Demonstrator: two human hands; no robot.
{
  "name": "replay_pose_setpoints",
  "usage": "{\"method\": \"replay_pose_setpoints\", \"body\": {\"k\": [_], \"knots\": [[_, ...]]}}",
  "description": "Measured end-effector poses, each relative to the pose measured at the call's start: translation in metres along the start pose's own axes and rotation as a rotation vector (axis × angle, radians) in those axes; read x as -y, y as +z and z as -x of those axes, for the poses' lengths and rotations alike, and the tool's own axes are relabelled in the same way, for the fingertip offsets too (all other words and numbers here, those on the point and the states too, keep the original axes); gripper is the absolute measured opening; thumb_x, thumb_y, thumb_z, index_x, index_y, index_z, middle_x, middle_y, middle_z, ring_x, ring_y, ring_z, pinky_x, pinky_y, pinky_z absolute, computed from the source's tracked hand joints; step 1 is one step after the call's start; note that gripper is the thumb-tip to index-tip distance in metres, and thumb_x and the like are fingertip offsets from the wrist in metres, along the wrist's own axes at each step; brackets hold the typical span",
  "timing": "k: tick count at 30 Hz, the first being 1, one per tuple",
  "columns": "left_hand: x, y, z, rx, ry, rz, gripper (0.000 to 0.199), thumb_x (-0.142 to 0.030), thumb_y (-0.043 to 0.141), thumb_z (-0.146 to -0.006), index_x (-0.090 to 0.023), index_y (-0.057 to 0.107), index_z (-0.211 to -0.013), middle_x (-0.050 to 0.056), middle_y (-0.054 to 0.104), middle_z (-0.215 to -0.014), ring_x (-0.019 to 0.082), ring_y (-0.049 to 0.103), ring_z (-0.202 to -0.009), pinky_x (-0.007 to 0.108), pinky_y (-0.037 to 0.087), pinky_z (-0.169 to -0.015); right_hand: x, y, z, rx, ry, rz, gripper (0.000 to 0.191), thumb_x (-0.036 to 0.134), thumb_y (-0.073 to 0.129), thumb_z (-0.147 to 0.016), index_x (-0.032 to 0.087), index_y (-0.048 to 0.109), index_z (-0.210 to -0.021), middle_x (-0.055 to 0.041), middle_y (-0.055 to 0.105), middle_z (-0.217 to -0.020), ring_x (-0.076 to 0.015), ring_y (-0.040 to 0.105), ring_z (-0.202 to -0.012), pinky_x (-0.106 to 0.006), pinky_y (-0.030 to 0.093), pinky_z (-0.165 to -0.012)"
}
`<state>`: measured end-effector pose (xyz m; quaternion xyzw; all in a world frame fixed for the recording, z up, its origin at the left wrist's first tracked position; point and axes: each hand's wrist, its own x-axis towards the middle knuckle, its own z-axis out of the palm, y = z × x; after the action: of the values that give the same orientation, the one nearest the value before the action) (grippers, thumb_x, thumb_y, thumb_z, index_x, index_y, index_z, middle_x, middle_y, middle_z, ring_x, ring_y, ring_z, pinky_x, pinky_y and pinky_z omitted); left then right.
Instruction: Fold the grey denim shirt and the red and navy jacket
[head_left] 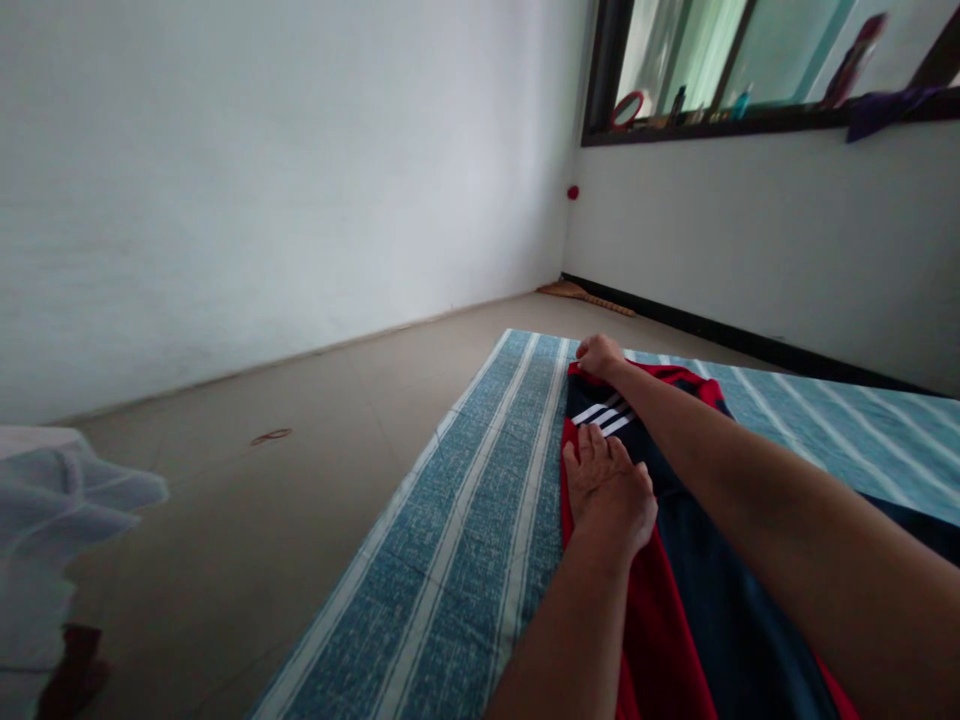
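Observation:
A navy-and-red sports garment [679, 510] with three white stripes lies spread over a blue-and-white striped cloth [465, 510]. My left hand [609, 485] rests flat on its red and navy part, just below the stripes, fingers stretched forward. Farther off, my right hand [598, 357] is closed on the garment's far left corner, at the red edge. My right forearm crosses over the garment and hides part of it. Whether it is a jacket or trousers I cannot tell.
Tiled floor [322, 510] with a thin loop [271, 437] lies to the left. White fabric [67, 510] hangs at the left edge. A woven fan-like object [574, 291] lies in the corner. The window sill holds a red-rimmed mirror [627, 108] and small bottles.

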<state>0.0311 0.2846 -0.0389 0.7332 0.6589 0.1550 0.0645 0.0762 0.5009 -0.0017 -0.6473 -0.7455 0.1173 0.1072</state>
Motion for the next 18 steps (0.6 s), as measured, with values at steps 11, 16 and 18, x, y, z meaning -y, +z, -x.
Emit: {"method": "replay_pose_setpoints", "body": {"k": [11, 16, 18], "knots": [[0.001, 0.001, 0.0, -0.007, -0.002, 0.035, 0.053, -0.039, 0.033, -0.094, -0.009, 0.046, -0.135, 0.017, 0.034, -0.148, 0.029, 0.025, -0.139, 0.05, 0.021, -0.113, 0.005, -0.01, 0.021, -0.074, -0.105, 0.283, 0.031, 0.038, 0.055, -0.092, 0.016, 0.057, -0.114, -0.008, 0.059, -0.116, -0.0208, 0.059, -0.101, -0.043, 0.049, -0.086], [0.003, -0.005, -0.003, 0.013, -0.005, 0.032, 0.051, -0.038, 0.036, -0.094, -0.009, 0.047, -0.134, 0.017, 0.034, -0.149, 0.029, 0.024, -0.139, 0.049, 0.021, -0.113, -0.023, -0.043, 0.058, -0.117, -0.114, 0.296, 0.036, 0.044, 0.046, -0.093, 0.019, 0.062, -0.112, -0.0119, 0.064, -0.113, -0.0264, 0.06, -0.105, -0.035, 0.047, -0.082], [0.003, -0.009, -0.003, 0.02, -0.004, 0.039, 0.049, -0.037, 0.038, -0.093, -0.009, 0.049, -0.132, 0.016, 0.035, -0.148, 0.029, 0.025, -0.139, 0.049, 0.021, -0.113, -0.047, -0.056, 0.087, -0.088, -0.131, 0.29, 0.041, 0.05, 0.046, -0.09, 0.019, 0.064, -0.111, -0.0118, 0.066, -0.109, -0.0282, 0.062, -0.101, -0.035, 0.048, -0.081]]}}
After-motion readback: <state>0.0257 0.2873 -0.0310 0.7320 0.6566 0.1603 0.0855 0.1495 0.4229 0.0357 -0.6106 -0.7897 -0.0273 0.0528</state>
